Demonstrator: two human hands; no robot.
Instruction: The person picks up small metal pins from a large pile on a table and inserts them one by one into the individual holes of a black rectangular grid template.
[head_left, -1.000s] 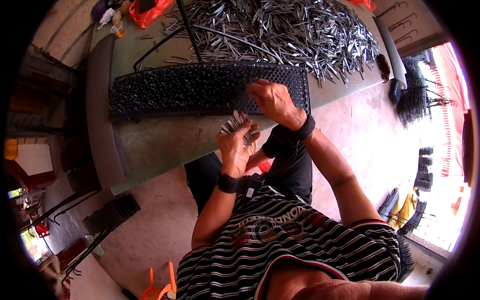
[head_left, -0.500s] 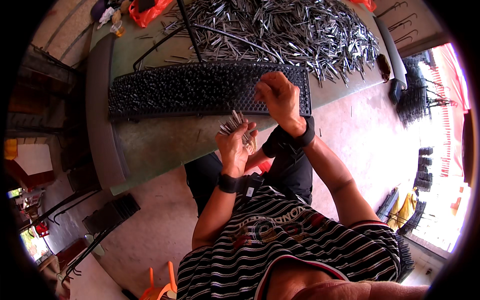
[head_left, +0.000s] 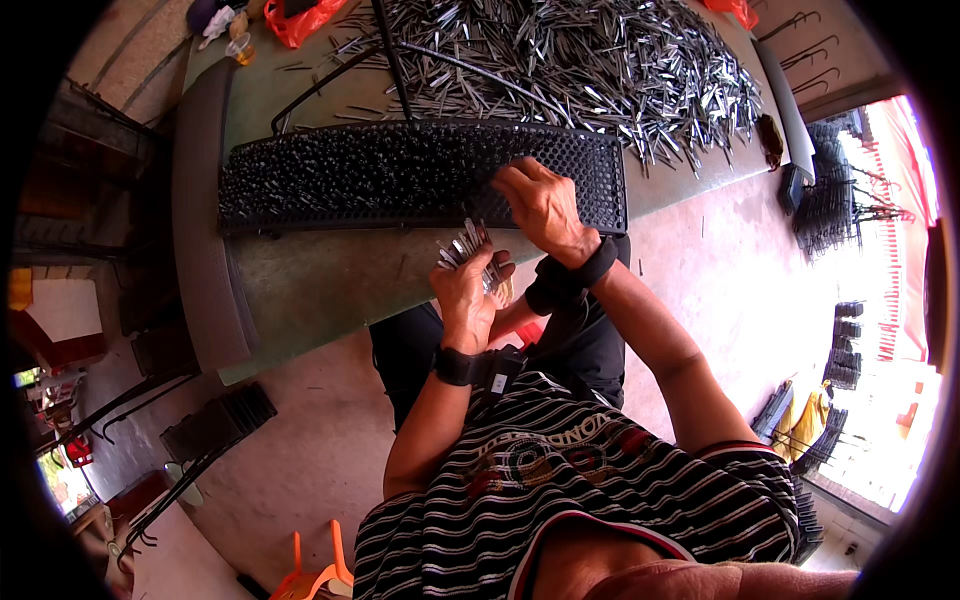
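My left hand (head_left: 466,298) is closed round a bundle of slim metal strips (head_left: 462,247), their ends fanning out past the fingers. It is just in front of the near edge of a long black perforated tray (head_left: 607,180). Upright metal tips crowd the tray's left and middle parts; bare holes show at its right end. Over the right half of the tray is my right hand (head_left: 548,212), with thumb and fingers pinched together. Whatever lies between those fingertips is too small or hidden to make out.
A large heap of loose metal strips (head_left: 560,60) covers the far part of the green table (head_left: 300,300). Black metal bars (head_left: 390,60) rise behind the tray. A plastic cup (head_left: 240,48) and red bag (head_left: 300,22) lie far left. An orange chair (head_left: 318,575) stands lower left.
My right hand has moved left and slightly nearer to me over the tray, closer to the bundle. The left hand stays nearly still, holding the metal strips.
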